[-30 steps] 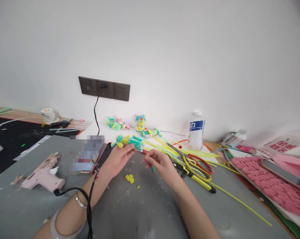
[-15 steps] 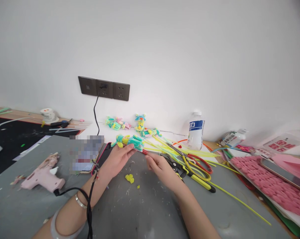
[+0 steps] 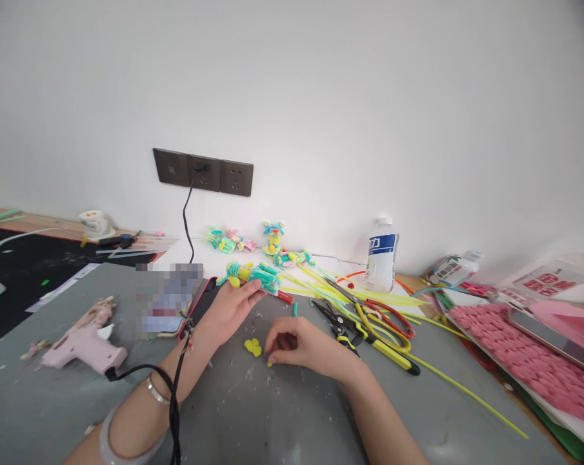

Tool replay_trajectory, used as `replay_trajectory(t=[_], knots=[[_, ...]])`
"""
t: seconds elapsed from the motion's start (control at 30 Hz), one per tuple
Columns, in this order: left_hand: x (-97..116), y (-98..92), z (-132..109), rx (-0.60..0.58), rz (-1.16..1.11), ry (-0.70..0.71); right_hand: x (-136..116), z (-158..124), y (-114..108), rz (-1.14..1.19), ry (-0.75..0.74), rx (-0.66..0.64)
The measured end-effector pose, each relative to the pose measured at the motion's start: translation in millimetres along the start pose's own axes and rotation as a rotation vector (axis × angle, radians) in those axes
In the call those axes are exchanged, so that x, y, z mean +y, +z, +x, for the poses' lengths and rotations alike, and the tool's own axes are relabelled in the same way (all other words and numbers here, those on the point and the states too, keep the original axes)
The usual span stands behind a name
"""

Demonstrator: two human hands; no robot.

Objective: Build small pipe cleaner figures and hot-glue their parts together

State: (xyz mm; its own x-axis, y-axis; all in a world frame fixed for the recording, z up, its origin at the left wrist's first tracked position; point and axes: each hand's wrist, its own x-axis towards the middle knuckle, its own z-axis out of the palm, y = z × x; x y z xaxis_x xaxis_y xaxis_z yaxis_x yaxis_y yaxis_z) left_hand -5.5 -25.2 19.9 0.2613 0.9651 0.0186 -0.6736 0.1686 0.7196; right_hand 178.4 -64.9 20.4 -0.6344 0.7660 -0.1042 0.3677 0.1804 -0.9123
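In my left hand (image 3: 233,310) is a small pipe-cleaner figure (image 3: 262,278) in teal and yellow, gripped between thumb and fingers above the mat. A short red stick-like piece (image 3: 285,297) shows beside the figure's right end; whether it is attached, I cannot tell. My right hand (image 3: 296,345) is low over the grey mat (image 3: 253,420), fingers curved and thumb slightly apart from them. Its fingertips are at a tiny yellow bit (image 3: 269,364), partly covered by the thumb. Just left of them lies a yellow flower-shaped piece (image 3: 252,347). A short teal piece (image 3: 295,310) lies behind the right hand.
Pliers (image 3: 340,323), scissors (image 3: 383,323) and yellow pipe cleaners (image 3: 470,391) lie to the right. A pink glue gun (image 3: 86,342) and phone (image 3: 173,303) are left, with a black cable (image 3: 174,413) crossing my left forearm. More figures (image 3: 273,242) and a bottle (image 3: 381,258) stand behind.
My right hand has left the red piece beside the figure and come down toward me, to the tiny yellow bit. My left hand and the figure have stayed in place.
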Motion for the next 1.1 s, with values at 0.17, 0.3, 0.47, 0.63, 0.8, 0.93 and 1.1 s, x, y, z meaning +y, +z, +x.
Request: replay_trajectory(t=[0.17, 0.3, 0.47, 0.63, 0.8, 0.93, 1.1], knots=[[1, 2.4, -1, -0.003, 0.001, -0.010, -1, 1, 0, -0.029, -0.001, -0.055], [3, 3.6, -2, 0.006, 0.009, -0.016, -3, 1, 1, -0.093, 0.013, -0.058], [2, 1.6, -1, 0.001, 0.013, -0.017, -7, -1, 0, -0.134, 0.012, -0.027], [1, 0.3, -1, -0.011, 0.018, -0.004, -4, -3, -6, -0.109, -0.012, 0.032], [1, 1.4, -1, -0.008, 0.026, -0.005, -1, -2, -4, -0.095, -0.010, 0.002], [1, 1.0, -1, -0.015, 0.032, -0.001, -8, -4, -2, -0.086, -0.037, -0.012], [2, 0.7, -1, -0.018, 0.048, -0.002, -16, -8, -4, 0.002, -0.042, 0.015]])
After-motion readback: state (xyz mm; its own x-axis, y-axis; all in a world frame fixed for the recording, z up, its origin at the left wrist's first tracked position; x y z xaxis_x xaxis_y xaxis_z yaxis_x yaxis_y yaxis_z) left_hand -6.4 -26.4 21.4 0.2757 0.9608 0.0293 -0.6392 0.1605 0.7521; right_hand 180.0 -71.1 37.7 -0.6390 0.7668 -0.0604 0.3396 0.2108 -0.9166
